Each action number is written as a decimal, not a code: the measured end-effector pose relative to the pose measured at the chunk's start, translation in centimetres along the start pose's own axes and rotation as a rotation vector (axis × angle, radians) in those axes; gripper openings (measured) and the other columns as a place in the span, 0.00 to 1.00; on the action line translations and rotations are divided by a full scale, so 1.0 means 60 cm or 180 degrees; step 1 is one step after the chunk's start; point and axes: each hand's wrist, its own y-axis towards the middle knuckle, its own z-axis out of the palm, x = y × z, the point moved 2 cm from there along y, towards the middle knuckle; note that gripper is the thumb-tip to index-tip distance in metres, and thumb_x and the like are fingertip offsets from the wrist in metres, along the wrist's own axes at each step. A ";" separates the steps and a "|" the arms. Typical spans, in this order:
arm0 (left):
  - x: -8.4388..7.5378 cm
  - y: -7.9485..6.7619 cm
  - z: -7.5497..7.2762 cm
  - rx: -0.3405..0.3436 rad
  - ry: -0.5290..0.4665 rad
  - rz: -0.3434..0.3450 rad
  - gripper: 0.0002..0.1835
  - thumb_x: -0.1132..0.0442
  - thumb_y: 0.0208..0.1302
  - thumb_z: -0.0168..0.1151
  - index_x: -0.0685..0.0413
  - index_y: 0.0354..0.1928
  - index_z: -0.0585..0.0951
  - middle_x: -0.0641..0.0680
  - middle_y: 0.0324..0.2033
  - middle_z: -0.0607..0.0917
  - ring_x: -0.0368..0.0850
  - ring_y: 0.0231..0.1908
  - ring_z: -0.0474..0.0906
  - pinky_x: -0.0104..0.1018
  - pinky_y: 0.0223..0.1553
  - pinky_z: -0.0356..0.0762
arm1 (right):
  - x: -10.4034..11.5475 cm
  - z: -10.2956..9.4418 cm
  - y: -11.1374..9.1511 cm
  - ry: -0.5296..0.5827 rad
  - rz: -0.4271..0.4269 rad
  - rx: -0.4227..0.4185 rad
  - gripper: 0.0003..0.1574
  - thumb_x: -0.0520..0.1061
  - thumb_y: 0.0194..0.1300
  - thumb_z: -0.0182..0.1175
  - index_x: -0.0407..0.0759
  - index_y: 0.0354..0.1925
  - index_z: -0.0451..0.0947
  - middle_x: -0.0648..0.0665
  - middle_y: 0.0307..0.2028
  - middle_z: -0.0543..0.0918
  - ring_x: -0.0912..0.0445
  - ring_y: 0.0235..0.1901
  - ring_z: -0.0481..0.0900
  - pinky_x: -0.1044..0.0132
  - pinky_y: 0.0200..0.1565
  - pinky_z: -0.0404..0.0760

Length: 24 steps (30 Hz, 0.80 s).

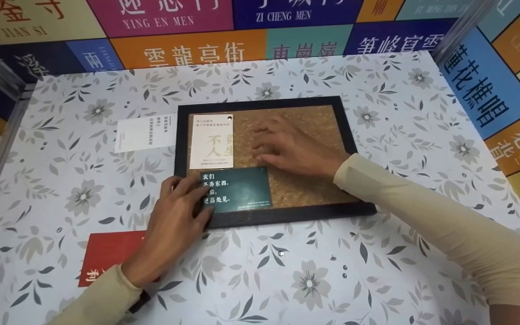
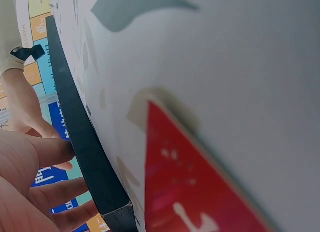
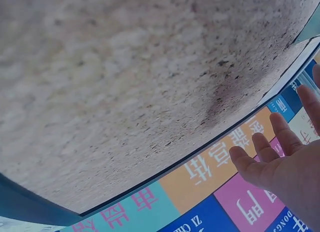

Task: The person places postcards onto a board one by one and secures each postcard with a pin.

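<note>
A black-framed cork board (image 1: 307, 135) lies on the table, with a white card (image 1: 212, 155) at its upper left and a dark green card (image 1: 246, 189) with white writing just below. My left hand (image 1: 178, 221) rests at the board's lower left corner, fingertips on the green card's left edge. In the left wrist view, its fingers (image 2: 60, 192) are spread along the black frame (image 2: 82, 127). Over the cork, right of the white card, is my right hand (image 1: 287, 146), its fingers loosely bent and holding nothing. The right wrist view shows those fingers (image 3: 270, 147) spread apart.
Left of the board lies another white card (image 1: 145, 133) with dark writing. A red card (image 1: 111, 255) sits partly beneath my left forearm. One small shiny piece (image 1: 280, 253) is on the floral tabletop (image 1: 309, 284) in front of the board. Colourful lettered panels (image 1: 192, 49) stand behind the table.
</note>
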 end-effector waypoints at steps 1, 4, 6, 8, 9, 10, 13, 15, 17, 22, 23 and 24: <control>0.000 0.000 0.000 0.0004 0.0003 -0.0003 0.24 0.67 0.66 0.78 0.66 0.63 0.87 0.63 0.74 0.78 0.65 0.68 0.69 0.62 0.64 0.77 | 0.002 -0.001 -0.002 -0.0002 0.0002 0.0002 0.16 0.48 0.77 0.71 0.44 0.57 0.91 0.40 0.68 0.81 0.46 0.74 0.68 0.45 0.78 0.65; 0.001 -0.001 -0.001 0.0010 -0.0006 -0.0014 0.24 0.68 0.66 0.78 0.66 0.63 0.87 0.62 0.75 0.78 0.65 0.68 0.69 0.62 0.65 0.77 | 0.007 -0.002 -0.008 0.0005 -0.0025 -0.0008 0.16 0.49 0.77 0.71 0.44 0.58 0.91 0.40 0.69 0.81 0.45 0.74 0.69 0.44 0.78 0.66; 0.001 -0.001 -0.001 0.0012 -0.0020 -0.0022 0.25 0.68 0.66 0.78 0.66 0.64 0.87 0.62 0.75 0.78 0.65 0.69 0.69 0.61 0.65 0.77 | 0.011 -0.003 -0.012 -0.0003 -0.0074 -0.0023 0.16 0.49 0.78 0.70 0.44 0.58 0.90 0.39 0.69 0.81 0.45 0.74 0.70 0.44 0.77 0.68; 0.000 -0.001 -0.001 0.0005 -0.0032 -0.0017 0.25 0.68 0.66 0.78 0.66 0.64 0.87 0.62 0.75 0.78 0.65 0.68 0.69 0.61 0.65 0.77 | 0.015 -0.003 -0.017 -0.0001 -0.0137 -0.0028 0.16 0.48 0.78 0.70 0.43 0.57 0.90 0.38 0.68 0.82 0.45 0.73 0.71 0.45 0.77 0.69; 0.000 -0.001 -0.001 -0.0004 -0.0031 -0.0010 0.25 0.68 0.65 0.78 0.66 0.64 0.87 0.62 0.75 0.78 0.65 0.68 0.69 0.61 0.65 0.77 | 0.018 -0.003 -0.020 0.0012 -0.0168 -0.0032 0.16 0.48 0.78 0.70 0.43 0.57 0.90 0.38 0.68 0.82 0.44 0.73 0.71 0.45 0.77 0.69; 0.000 -0.001 -0.001 -0.0013 -0.0028 -0.0001 0.24 0.68 0.65 0.78 0.66 0.63 0.87 0.62 0.74 0.79 0.65 0.68 0.69 0.61 0.64 0.77 | 0.020 -0.003 -0.022 0.0024 -0.0191 -0.0035 0.16 0.48 0.78 0.70 0.42 0.57 0.90 0.38 0.68 0.82 0.45 0.73 0.71 0.45 0.77 0.69; -0.001 -0.001 -0.001 -0.0041 -0.0003 0.0029 0.24 0.68 0.65 0.79 0.66 0.62 0.88 0.62 0.73 0.79 0.65 0.67 0.70 0.60 0.63 0.77 | 0.027 -0.003 -0.033 0.0060 -0.0242 -0.0031 0.17 0.48 0.78 0.70 0.41 0.58 0.90 0.37 0.69 0.81 0.44 0.74 0.70 0.45 0.78 0.67; -0.001 0.000 -0.001 -0.0050 0.0008 0.0040 0.24 0.68 0.65 0.79 0.66 0.62 0.88 0.62 0.73 0.80 0.65 0.67 0.70 0.61 0.63 0.77 | 0.033 -0.003 -0.040 0.0065 -0.0283 -0.0038 0.17 0.48 0.78 0.70 0.40 0.58 0.90 0.36 0.69 0.80 0.44 0.74 0.69 0.45 0.78 0.67; -0.001 0.000 -0.001 -0.0050 0.0008 0.0045 0.24 0.68 0.64 0.79 0.66 0.62 0.88 0.62 0.73 0.80 0.65 0.67 0.70 0.61 0.63 0.77 | 0.039 -0.003 -0.048 0.0045 -0.0325 -0.0045 0.18 0.49 0.78 0.70 0.41 0.59 0.89 0.36 0.70 0.79 0.43 0.75 0.69 0.44 0.79 0.66; -0.001 0.000 -0.001 -0.0050 -0.0023 0.0043 0.25 0.68 0.64 0.79 0.66 0.62 0.88 0.62 0.73 0.80 0.65 0.67 0.70 0.62 0.63 0.77 | 0.057 -0.002 -0.069 0.0079 -0.0429 -0.0065 0.18 0.49 0.77 0.70 0.40 0.57 0.89 0.36 0.71 0.79 0.41 0.76 0.70 0.42 0.78 0.66; -0.001 0.000 -0.001 -0.0051 -0.0027 0.0041 0.25 0.68 0.64 0.79 0.66 0.62 0.88 0.62 0.73 0.80 0.65 0.67 0.70 0.62 0.63 0.77 | 0.061 -0.002 -0.072 0.0094 -0.0457 -0.0073 0.18 0.49 0.77 0.71 0.39 0.57 0.90 0.36 0.71 0.80 0.40 0.75 0.70 0.42 0.78 0.66; -0.001 0.000 -0.001 -0.0048 -0.0030 0.0038 0.25 0.68 0.64 0.79 0.66 0.62 0.88 0.62 0.73 0.80 0.65 0.67 0.70 0.62 0.63 0.77 | 0.065 -0.002 -0.076 0.0106 -0.0480 -0.0072 0.18 0.49 0.77 0.71 0.39 0.56 0.90 0.35 0.71 0.80 0.40 0.76 0.70 0.41 0.79 0.66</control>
